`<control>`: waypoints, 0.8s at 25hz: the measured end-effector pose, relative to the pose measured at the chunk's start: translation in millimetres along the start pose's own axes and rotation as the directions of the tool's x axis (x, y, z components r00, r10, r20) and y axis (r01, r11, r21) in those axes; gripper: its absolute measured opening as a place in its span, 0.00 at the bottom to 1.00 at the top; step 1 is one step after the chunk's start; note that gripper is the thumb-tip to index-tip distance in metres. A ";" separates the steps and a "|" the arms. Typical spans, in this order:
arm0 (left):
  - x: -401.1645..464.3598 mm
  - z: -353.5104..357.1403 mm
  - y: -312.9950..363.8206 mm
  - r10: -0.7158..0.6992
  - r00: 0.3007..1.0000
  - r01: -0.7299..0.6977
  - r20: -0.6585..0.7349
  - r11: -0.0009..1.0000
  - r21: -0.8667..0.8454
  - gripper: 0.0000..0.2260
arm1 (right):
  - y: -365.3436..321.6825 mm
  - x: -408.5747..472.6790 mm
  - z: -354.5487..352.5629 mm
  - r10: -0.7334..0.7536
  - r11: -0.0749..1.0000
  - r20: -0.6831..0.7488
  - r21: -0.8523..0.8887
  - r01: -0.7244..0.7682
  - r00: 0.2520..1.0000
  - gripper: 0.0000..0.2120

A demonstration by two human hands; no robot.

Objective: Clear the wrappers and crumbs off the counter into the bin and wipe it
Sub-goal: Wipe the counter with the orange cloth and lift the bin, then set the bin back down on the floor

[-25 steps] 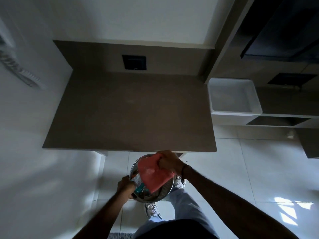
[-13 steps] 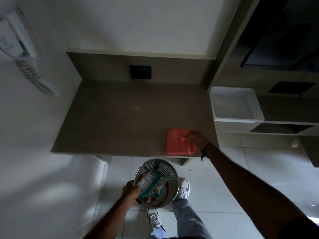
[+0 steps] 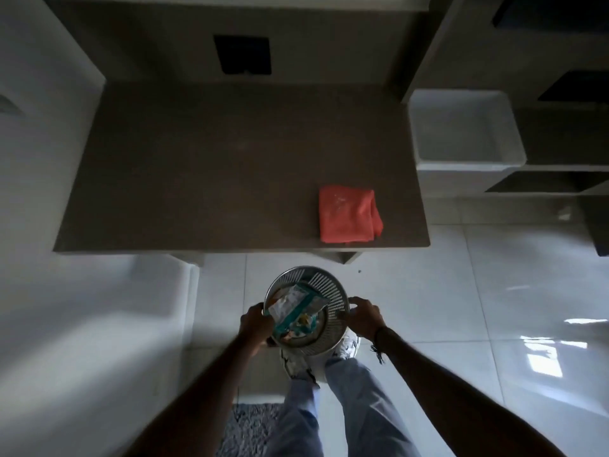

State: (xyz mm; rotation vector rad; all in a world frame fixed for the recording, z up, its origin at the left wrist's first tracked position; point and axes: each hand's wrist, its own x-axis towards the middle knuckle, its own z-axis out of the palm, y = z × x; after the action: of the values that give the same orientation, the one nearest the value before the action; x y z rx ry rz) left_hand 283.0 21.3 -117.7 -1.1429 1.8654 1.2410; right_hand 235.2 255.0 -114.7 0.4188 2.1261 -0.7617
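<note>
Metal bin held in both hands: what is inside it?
The metal bin holds crumpled wrappers, white and teal, lying across its bottom. Whatever lies beneath them, crumbs included, is covered. Left hand and right hand grip the rim.

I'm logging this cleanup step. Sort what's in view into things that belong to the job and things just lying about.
Part of the job:
- bin, held at its rim by the left hand and right hand
- wrappers inside the bin
- red cloth, folded on the counter

Just lying about:
- white tub to the counter's right
- grey rug on the floor
</note>
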 end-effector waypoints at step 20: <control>228.6 210.0 -160.9 -0.181 0.958 0.248 0.222 0.913 -0.324 0.26 | 192.5 243.2 146.1 0.122 0.988 0.059 0.087 -0.127 0.991 0.28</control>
State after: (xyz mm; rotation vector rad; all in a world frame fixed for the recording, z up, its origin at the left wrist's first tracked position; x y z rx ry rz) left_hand 334.0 113.1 -451.1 -1.3238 1.3713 1.5306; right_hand 275.4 315.0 -449.9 0.5679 2.0002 -0.7903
